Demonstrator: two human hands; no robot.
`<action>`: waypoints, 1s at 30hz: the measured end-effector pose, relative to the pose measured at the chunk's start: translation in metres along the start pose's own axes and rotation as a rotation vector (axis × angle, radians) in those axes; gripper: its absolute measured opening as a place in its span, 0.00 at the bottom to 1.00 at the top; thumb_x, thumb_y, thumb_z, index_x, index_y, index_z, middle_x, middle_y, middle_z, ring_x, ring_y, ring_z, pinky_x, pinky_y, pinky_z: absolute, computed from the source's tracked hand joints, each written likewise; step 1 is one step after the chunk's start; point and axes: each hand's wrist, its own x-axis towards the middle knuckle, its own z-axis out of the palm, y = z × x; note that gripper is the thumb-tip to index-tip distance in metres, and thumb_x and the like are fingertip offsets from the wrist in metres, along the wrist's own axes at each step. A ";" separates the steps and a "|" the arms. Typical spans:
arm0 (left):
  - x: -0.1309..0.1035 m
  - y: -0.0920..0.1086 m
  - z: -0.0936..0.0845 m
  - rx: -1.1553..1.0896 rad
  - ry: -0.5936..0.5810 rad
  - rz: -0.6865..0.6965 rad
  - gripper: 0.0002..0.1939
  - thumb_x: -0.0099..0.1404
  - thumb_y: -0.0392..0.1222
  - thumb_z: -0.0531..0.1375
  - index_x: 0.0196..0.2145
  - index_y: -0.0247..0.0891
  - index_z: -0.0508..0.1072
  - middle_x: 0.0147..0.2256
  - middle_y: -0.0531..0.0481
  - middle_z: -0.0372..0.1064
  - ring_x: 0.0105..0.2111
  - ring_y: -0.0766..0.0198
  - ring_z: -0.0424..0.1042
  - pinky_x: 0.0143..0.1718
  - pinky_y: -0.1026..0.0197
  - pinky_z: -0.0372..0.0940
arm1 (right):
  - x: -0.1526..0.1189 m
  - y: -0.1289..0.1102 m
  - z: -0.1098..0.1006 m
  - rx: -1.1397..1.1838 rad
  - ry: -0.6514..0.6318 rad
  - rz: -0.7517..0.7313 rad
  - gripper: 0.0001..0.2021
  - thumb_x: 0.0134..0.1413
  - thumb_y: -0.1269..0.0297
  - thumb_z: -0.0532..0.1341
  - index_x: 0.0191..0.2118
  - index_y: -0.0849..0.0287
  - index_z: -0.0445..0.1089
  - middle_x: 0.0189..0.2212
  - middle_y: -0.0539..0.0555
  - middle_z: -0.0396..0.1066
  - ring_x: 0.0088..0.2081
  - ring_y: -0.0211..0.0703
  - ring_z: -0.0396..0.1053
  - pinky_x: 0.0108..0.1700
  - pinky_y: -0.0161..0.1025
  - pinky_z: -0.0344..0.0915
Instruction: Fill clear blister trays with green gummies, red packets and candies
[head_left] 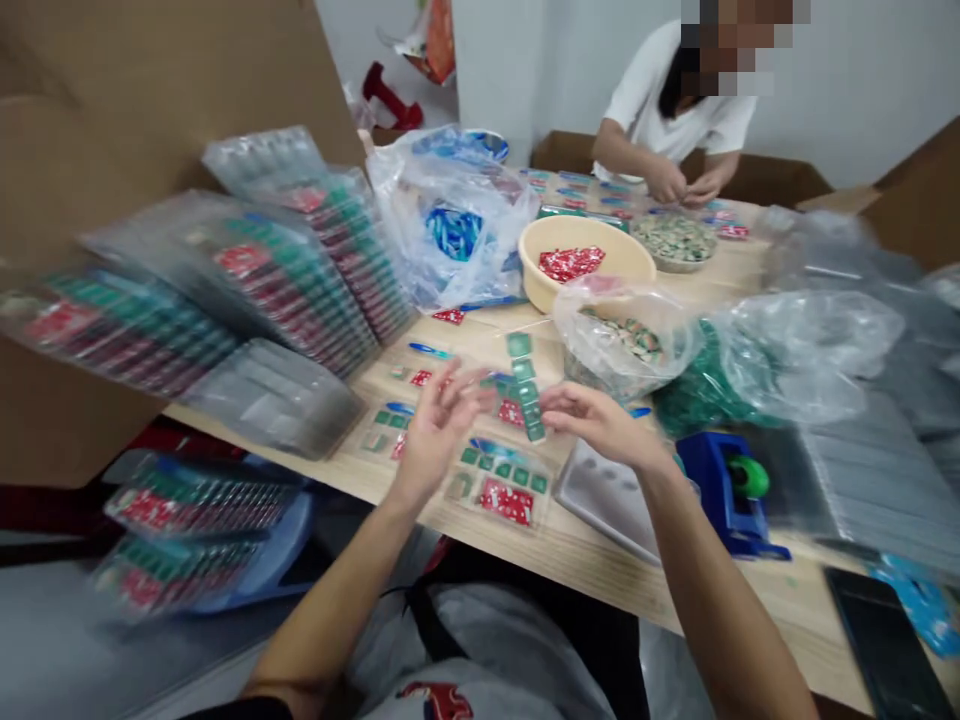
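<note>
Left hand (450, 405): fingers spread and blurred above the table (780, 600), holding nothing that shows; it would serve best as a light support at the strip's near edge, fingertips only.
Front tray (541, 512): lies below the hands, clear plastic, with a row of green squares above a red packet (507, 500) specked white; wrists are best kept high enough not to nudge these.
Green strip (527, 385): between the two hands, nearer the right, slightly tilted; probably best handled by its edges, without bending it where the squares join. It looks like a narrow column of shiny green squares set end to end.
Right hand (589, 420): fingertips at the strip's lower right edge; whether they are clamped on it or merely beside it, I cannot tell. A gentle, even pinch with a steady wrist should suit.
</note>
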 end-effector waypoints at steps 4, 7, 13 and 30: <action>0.044 -0.019 -0.067 0.156 0.220 -0.184 0.26 0.60 0.50 0.63 0.53 0.38 0.67 0.42 0.44 0.76 0.37 0.61 0.77 0.38 0.59 0.74 | 0.080 -0.003 0.019 -0.187 -0.151 0.087 0.08 0.52 0.67 0.68 0.38 0.61 0.73 0.27 0.48 0.74 0.29 0.37 0.73 0.36 0.37 0.71; 0.066 -0.036 -0.100 0.329 0.320 -0.287 0.23 0.63 0.44 0.61 0.54 0.33 0.68 0.37 0.46 0.75 0.36 0.61 0.76 0.39 0.58 0.73 | 0.132 0.003 0.042 -0.340 -0.119 0.141 0.13 0.61 0.64 0.63 0.49 0.62 0.70 0.38 0.53 0.74 0.35 0.40 0.74 0.39 0.41 0.73; 0.091 -0.067 -0.122 0.760 0.355 -0.516 0.17 0.69 0.45 0.59 0.52 0.34 0.69 0.51 0.42 0.68 0.48 0.56 0.71 0.48 0.48 0.70 | 0.188 0.021 0.082 -0.612 0.002 0.181 0.17 0.63 0.59 0.61 0.55 0.60 0.67 0.52 0.58 0.69 0.48 0.48 0.71 0.49 0.51 0.72; 0.125 -0.043 -0.120 1.038 0.167 -0.712 0.17 0.69 0.47 0.59 0.52 0.35 0.69 0.50 0.43 0.69 0.47 0.56 0.72 0.47 0.50 0.70 | 0.182 0.001 0.079 -0.760 0.083 0.332 0.17 0.63 0.59 0.60 0.54 0.60 0.67 0.52 0.58 0.69 0.48 0.48 0.71 0.49 0.50 0.71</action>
